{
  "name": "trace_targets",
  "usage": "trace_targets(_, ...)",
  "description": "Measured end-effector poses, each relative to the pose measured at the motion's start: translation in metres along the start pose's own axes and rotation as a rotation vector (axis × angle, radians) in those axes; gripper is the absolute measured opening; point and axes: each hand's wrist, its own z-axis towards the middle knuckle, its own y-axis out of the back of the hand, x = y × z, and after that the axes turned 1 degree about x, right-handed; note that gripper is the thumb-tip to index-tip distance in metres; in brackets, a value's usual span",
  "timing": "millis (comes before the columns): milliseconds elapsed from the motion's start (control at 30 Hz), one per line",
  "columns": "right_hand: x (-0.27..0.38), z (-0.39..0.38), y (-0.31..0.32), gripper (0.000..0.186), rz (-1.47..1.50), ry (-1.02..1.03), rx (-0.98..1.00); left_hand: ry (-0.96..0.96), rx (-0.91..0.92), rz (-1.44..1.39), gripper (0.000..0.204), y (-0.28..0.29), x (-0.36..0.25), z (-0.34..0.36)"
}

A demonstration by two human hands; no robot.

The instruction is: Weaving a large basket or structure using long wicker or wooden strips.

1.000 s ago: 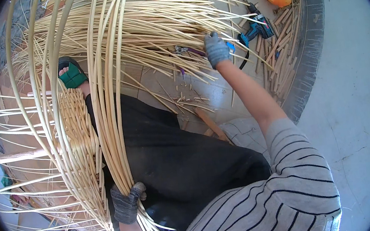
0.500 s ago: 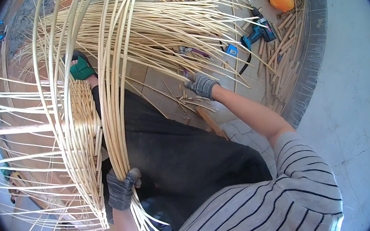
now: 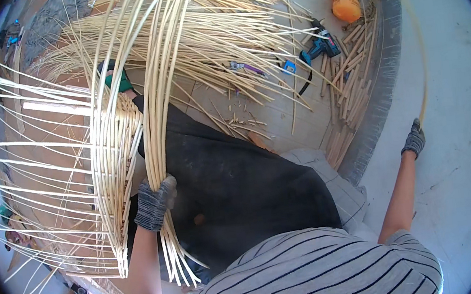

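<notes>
In a grey knitted glove, my left hand (image 3: pixel 156 202) grips a bundle of pale willow rods (image 3: pixel 157 121) near their thick ends, whose butts fan out below the fist. Beside it on the left stands a partly woven wicker basket (image 3: pixel 115 160), with long stakes spreading out to the left and upward. My right hand (image 3: pixel 414 141), gloved too, is stretched far out to the right. Its fingers are closed on a single willow rod (image 3: pixel 422 50), which rises and curves toward the top edge. A black apron (image 3: pixel 239 181) covers my lap.
A large pile of willow rods (image 3: pixel 205 34) lies ahead. Right of it are pliers (image 3: pixel 247 67), a blue tape measure (image 3: pixel 289 67), a cordless drill (image 3: pixel 320 47) and an orange spray bottle (image 3: pixel 345 2). Cut sticks (image 3: pixel 354 93) line a grey curved edge (image 3: pixel 379 107).
My right hand has swung from the rod pile out to the right, drawing one willow rod with it. My left hand, still around the bundle, has shifted slightly up; the basket has tilted a little.
</notes>
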Motion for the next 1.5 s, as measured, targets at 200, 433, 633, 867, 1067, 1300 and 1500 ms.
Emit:
trace_targets(200,0.175,-0.125,0.008,0.024,1.617,-0.371,1.162,-0.209,0.135,-0.135,0.015,0.015,-0.047,-0.042)
trace_targets(433,0.328,-0.47,0.106,0.024,1.223,0.842,2.279,-0.072,0.216,-0.16,0.044,-0.009,-0.101,-0.019)
trace_targets(633,0.384,-0.392,0.07,0.03,1.155,1.595,1.76,-0.225,0.038,0.107,0.026,0.013,-0.063,-0.018)
trace_targets(867,0.502,-0.197,-0.194,0.03,0.386,1.016,0.682,-0.149,-0.179,0.168,0.033,0.017,0.012,0.0)
trace_targets(1067,0.476,-0.268,-0.252,0.041,-0.015,1.084,0.908,-0.073,-0.126,0.096,0.032,0.01,0.0,0.007)
trace_targets(1300,0.44,-0.296,-0.289,0.026,0.433,1.258,0.448,-0.046,-0.113,0.148,0.034,0.007,-0.01,0.012)
trace_targets(1500,0.511,-0.14,-0.299,0.026,0.784,0.763,0.695,-0.025,-0.107,0.121,0.037,0.01,-0.01,0.013)
